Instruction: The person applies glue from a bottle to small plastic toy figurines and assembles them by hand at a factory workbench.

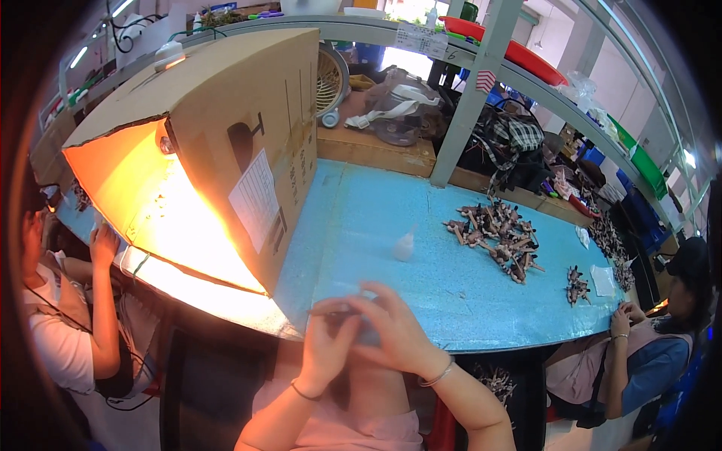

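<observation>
My left hand [329, 342] and my right hand [395, 331] meet over the front edge of the blue tabletop [346, 225], above my lap. Their fingers are curled and pinched together, slightly blurred. Whatever lies between them is hidden or too small to name. A small white bottle with a pointed tip [404, 246] stands on the table just beyond my right hand. Farther right lies a heap of small brown and dark figure-like pieces [496, 233]. A smaller cluster of such pieces [577, 286] sits beside a white square sheet [602, 280].
A large cardboard box [256, 135], lit orange inside, stands at the left. A grey metal post [481, 90] rises at the back, near a fan [331, 79] and bags [519, 135]. People sit on the left [71, 323] and right [654, 346]. More pieces [605, 240] lie far right.
</observation>
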The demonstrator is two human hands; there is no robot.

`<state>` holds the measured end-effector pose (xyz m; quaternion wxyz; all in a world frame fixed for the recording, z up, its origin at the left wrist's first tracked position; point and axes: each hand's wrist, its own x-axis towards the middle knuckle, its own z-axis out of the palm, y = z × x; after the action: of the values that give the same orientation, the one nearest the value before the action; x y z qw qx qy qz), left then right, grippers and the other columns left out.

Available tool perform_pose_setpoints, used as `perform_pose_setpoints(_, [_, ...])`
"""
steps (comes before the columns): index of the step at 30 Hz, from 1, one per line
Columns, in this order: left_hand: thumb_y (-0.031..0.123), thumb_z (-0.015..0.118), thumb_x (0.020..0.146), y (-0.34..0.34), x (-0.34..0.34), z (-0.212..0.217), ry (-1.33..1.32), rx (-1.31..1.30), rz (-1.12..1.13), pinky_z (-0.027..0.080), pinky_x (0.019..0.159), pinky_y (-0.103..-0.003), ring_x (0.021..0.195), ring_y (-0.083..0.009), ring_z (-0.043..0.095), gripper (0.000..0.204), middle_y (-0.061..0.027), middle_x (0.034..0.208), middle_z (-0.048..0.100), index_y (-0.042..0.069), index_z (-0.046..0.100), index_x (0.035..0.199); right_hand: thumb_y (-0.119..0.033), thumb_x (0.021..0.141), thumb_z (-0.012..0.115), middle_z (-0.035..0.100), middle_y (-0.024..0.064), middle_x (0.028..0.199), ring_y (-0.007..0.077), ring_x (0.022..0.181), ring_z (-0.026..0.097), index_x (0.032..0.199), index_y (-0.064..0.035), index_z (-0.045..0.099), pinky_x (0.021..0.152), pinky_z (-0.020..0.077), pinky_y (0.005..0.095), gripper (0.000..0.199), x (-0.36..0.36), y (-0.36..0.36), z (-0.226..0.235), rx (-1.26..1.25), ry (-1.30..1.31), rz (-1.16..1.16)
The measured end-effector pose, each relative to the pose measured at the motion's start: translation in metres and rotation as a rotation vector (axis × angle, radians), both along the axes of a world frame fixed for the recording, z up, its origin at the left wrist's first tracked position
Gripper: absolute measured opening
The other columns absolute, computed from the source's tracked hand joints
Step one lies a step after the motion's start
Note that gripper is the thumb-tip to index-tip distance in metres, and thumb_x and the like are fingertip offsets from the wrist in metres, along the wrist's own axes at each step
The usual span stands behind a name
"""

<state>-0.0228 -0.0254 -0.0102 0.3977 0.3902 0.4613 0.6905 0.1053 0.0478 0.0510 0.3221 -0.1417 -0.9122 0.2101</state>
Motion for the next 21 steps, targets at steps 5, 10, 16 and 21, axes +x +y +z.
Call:
perform_pose_setpoints(5, [-0.004, 0.053, 0.083, -0.018, -0.012, 0.012, -0.213, 0.166, 0.103, 0.048, 0.083, -0.034, 0.093, -0.0222, 0.058, 0.03, -0.0149, 0.103, 0.056, 0.002, 0.038, 0.109, -0.017, 0.068, 0.075, 0.05, 0.0157, 0.113, 0.0258, 0.094, 0.052, 0.122, -0.0006, 0.042, 0.082, 0.0421, 0.0373, 0.065, 0.023, 0.062, -0.017, -0.177, 0.194, -0.358])
perform_pose_setpoints(10, [-0.008, 0.056, 0.08, -0.026, -0.01, 0.008, -0.066, 0.115, -0.086, 0.047, 0.086, -0.031, 0.098, -0.0199, 0.059, 0.034, -0.0137, 0.104, 0.057, 0.001, 0.038, 0.108, -0.02, 0.071, 0.073, 0.054, 0.0186, 0.112, 0.0304, 0.103, 0.053, 0.116, 0.0012, 0.044, 0.088, 0.0419, 0.0379, 0.057, 0.018, 0.112, -0.04, -0.123, -0.03, -0.513])
perform_pose_setpoints(16, [-0.012, 0.051, 0.082, -0.023, -0.009, 0.013, -0.097, 0.145, -0.091, 0.047, 0.086, -0.032, 0.102, -0.0193, 0.056, 0.034, -0.0125, 0.104, 0.055, 0.0, 0.038, 0.11, -0.017, 0.079, 0.068, 0.063, 0.0155, 0.098, 0.0242, 0.088, 0.062, 0.103, 0.0027, 0.052, 0.078, 0.0482, 0.032, 0.035, 0.013, 0.12, -0.045, -0.616, 0.24, -0.363])
perform_pose_setpoints(21, [-0.013, 0.05, 0.082, -0.03, -0.028, 0.029, 0.299, 0.212, 0.096, 0.047, 0.087, -0.033, 0.102, -0.0207, 0.057, 0.037, -0.0129, 0.102, 0.054, 0.0, 0.036, 0.114, -0.012, 0.081, 0.066, 0.063, 0.0128, 0.099, 0.0148, 0.086, 0.061, 0.101, 0.0018, 0.051, 0.073, 0.0473, 0.0266, 0.028, 0.015, 0.055, -0.002, -0.577, 0.122, -0.198])
